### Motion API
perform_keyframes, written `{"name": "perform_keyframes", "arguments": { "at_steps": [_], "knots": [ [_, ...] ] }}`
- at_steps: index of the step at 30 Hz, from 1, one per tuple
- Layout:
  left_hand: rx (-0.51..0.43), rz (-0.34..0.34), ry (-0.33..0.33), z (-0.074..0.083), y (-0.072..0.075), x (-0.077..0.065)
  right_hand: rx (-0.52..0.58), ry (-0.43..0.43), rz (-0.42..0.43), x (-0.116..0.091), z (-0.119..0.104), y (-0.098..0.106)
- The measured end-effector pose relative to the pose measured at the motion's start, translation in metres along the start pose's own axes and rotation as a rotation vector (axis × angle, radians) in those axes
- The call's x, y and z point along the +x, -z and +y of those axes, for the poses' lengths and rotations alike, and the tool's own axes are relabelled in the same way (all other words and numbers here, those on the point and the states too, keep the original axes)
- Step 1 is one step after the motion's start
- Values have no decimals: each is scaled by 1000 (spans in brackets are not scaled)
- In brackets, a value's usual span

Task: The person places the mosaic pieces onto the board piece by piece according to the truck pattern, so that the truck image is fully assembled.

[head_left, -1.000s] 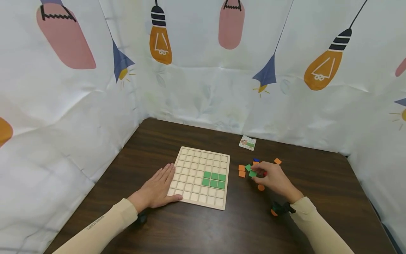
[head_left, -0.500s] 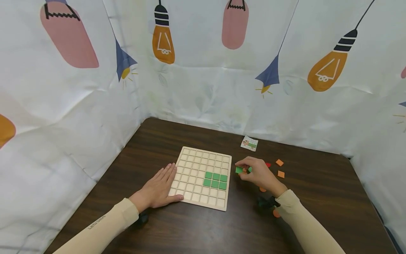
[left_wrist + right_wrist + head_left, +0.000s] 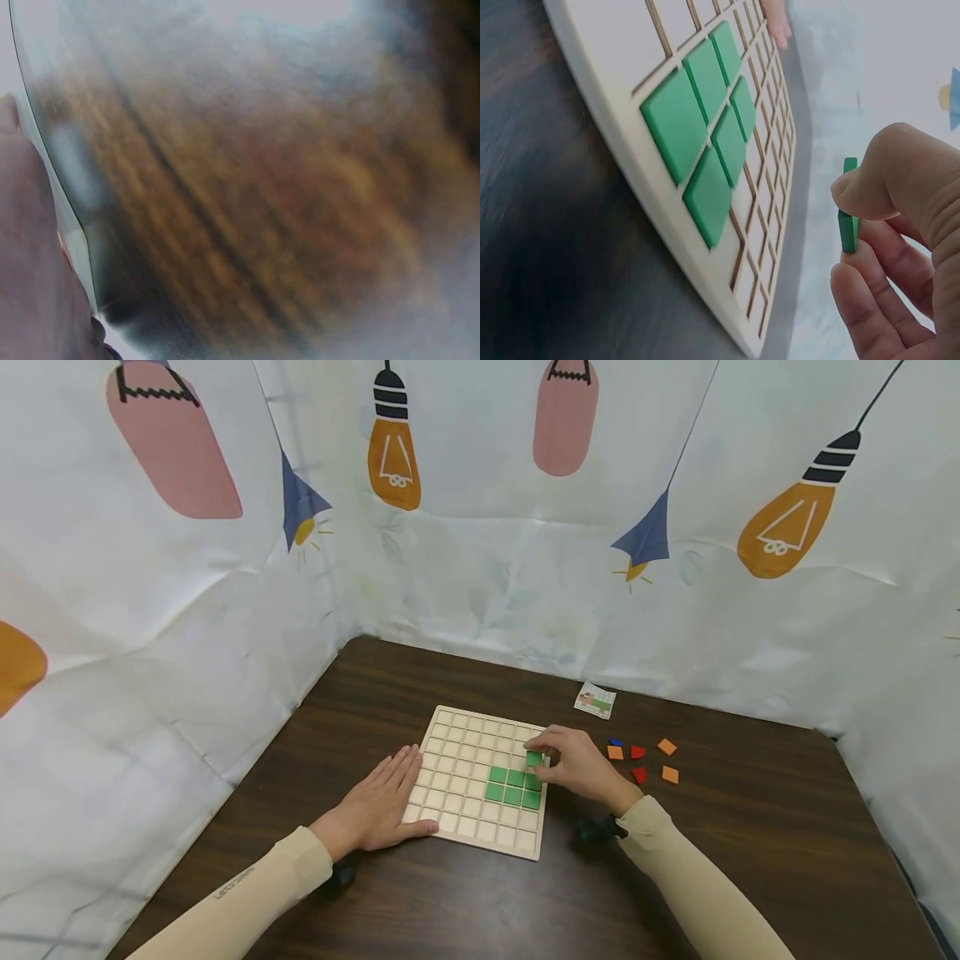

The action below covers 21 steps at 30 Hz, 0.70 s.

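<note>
A pale wooden grid board (image 3: 457,735) lies on the dark table, with a block of green square tiles (image 3: 513,778) in its cells toward the right. My left hand (image 3: 378,802) rests flat along the board's left edge, fingers straight and thumb spread over the near corner. Above the board's right side, my right hand (image 3: 577,764) pinches a green tile (image 3: 847,234) between thumb and fingers. In the right wrist view that tile stands on edge, apart from the board, its middle covered by the thumb. The left wrist view is blurred, showing part of the hand (image 3: 34,247).
Right of the right hand lie loose pieces: orange tiles (image 3: 670,774), red pieces (image 3: 637,752) and a blue piece (image 3: 616,742). A small printed card (image 3: 596,700) lies at the back of the table. Patterned cloth (image 3: 480,577) hangs behind and at the sides.
My right hand has moved left from the loose pieces to over the board's right edge, carrying a green tile. Red and orange pieces it covered are now visible. The left hand stays put.
</note>
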<state>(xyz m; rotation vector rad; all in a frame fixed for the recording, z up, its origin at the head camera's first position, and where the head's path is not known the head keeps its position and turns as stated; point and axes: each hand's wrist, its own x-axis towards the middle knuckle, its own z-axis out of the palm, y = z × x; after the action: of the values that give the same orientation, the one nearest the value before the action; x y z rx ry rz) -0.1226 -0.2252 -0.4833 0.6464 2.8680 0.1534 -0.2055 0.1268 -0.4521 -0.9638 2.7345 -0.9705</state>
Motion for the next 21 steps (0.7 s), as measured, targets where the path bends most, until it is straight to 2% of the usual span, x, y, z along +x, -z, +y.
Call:
{"name": "perform_keyframes", "arguments": {
  "at_steps": [9,16,21],
  "knots": [
    [-18,14,-12,1,2,-1,24,47,-54,17,-9,-17],
    [-18,-5,3,1,4,-2,48,74,-109,25,-18,-26],
    [-10,-10,6,1,4,-2,24,80,-130,32,-24,-32]
  ]
}}
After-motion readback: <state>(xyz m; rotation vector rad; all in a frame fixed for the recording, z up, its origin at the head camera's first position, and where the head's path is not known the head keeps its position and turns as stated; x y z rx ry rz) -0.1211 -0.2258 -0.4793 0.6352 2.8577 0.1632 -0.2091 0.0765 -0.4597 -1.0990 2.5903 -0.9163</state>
